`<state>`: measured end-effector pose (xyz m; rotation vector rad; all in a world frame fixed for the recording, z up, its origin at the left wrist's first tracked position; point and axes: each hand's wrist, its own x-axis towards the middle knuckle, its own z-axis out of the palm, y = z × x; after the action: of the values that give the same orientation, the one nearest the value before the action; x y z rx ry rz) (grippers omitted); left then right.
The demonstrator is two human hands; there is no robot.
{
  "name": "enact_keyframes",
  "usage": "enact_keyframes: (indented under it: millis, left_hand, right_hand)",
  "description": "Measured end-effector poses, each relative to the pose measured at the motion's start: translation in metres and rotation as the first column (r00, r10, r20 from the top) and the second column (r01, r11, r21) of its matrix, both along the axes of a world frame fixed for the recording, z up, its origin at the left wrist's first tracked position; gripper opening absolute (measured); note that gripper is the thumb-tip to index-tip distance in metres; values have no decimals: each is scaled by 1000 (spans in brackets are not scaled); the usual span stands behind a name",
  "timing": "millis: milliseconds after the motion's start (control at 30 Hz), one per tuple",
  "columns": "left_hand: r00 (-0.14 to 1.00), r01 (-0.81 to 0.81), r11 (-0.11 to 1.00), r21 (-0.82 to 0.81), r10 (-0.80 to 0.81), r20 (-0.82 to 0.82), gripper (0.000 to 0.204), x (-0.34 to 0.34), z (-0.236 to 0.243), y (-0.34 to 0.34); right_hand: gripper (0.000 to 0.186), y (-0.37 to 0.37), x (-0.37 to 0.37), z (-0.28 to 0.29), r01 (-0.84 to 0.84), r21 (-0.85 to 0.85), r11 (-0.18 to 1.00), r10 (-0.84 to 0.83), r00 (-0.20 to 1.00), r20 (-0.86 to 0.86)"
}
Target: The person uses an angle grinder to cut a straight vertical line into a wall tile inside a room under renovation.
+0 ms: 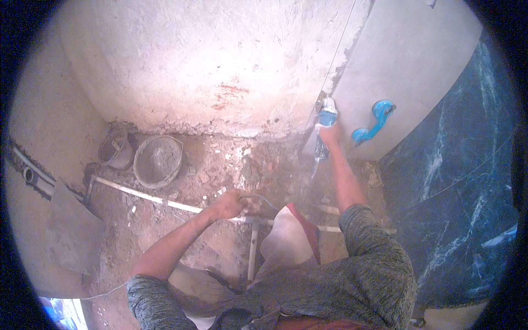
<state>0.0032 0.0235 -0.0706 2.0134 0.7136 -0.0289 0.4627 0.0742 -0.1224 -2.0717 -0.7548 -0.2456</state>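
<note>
My right hand (330, 133) is wrapped round the body of a blue angle grinder (328, 117), its pale head up against the wall beside a grey panel's left edge. A cord runs down from the tool's lower end through hazy dust. Lower and to the left, my left hand (230, 204) is closed on a cord (265, 199), which curves off to the right. To the right of the grinder, a blue double suction-cup lifter (379, 122) is stuck to the grey panel (410, 71).
Rubble (206, 173) covers the floor at the wall's foot. A mortar-caked basin (158, 162) and a bucket (116, 149) stand at left. White pipes (146, 195) cross the floor before me. Dark blue marbled panels (456, 159) line the right side.
</note>
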Motion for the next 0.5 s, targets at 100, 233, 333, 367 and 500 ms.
enact_keyframes:
  millis: [100,233,333,367,500]
  left_hand:
    - [1000,-23,997,-78,24,17,36,2,9,-3]
    - [994,-108,983,-149,106,-22,32,-3,11,-6]
    - [997,-73,989,-127,75,10,29,3,11,-5]
    - [998,-52,995,-91,53,15,28,2,11,-4]
    - [999,-44,999,-11,43,-21,28,-2,14,-4]
  right_hand:
    - [42,-3,5,9,-6,2,1000,6,999,-44]
    - [41,2,-18,25,-51,24,998,54,992,-114]
    - [41,-3,5,26,-8,33,999,9,999,-44]
    - [49,-3,7,28,-40,20,999,42,996,-78]
    - [66,-4,-6,45,-93,-34,995,86,979,-185]
